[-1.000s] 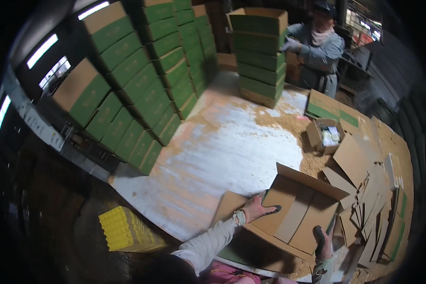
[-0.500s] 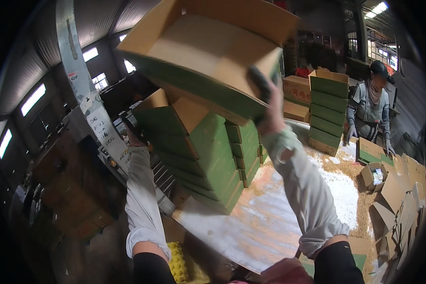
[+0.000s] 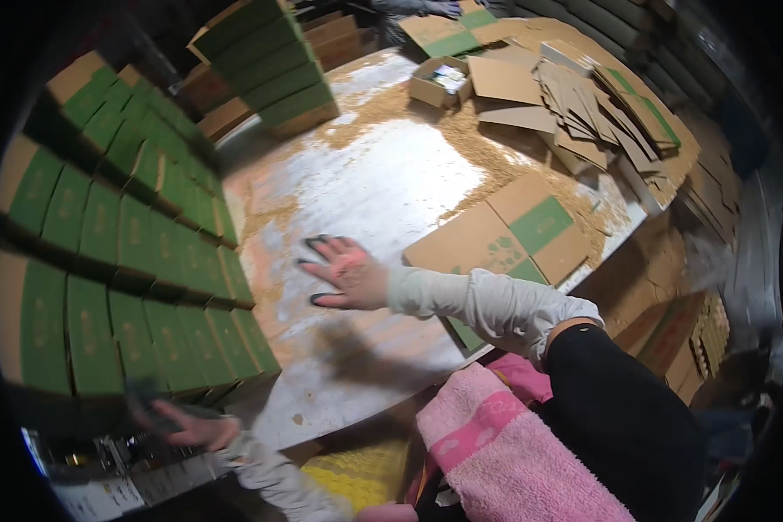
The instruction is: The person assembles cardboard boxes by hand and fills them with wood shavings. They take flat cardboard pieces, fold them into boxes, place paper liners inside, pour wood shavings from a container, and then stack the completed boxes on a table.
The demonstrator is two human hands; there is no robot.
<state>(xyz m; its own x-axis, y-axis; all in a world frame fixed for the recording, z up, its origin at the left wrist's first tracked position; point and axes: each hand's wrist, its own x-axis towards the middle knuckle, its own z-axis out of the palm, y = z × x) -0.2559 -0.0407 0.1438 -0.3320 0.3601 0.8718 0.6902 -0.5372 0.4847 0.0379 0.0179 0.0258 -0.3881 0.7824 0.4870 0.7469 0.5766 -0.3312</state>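
My right hand [image 3: 350,274], with dark fingertips and a pale sleeve, hovers over the white tabletop [image 3: 383,183], fingers spread and holding nothing. Lower down, my left hand [image 3: 187,424] is smeared by motion, but its fingers look stretched out and empty. It is beside the front of the stacked green-and-brown cartons [image 3: 91,326], which rise in several rows at the left. A flattened green-and-brown carton [image 3: 461,239] lies on the table to the right of my right hand, partly hidden behind my sleeve.
A taller stack of open green cartons [image 3: 274,78] stands at the far left. A small open box [image 3: 440,83] and a heap of loose cardboard pieces [image 3: 574,104] lie at the far right amid brown scraps. Yellow egg trays [image 3: 357,470] sit below the near edge. A co-worker's gloved hand [image 3: 444,9] shows at the top.
Both hands have let go of the open carton they held up over the stack. My right hand has come down over the table, my left beside the stack. The view has tilted down and right.
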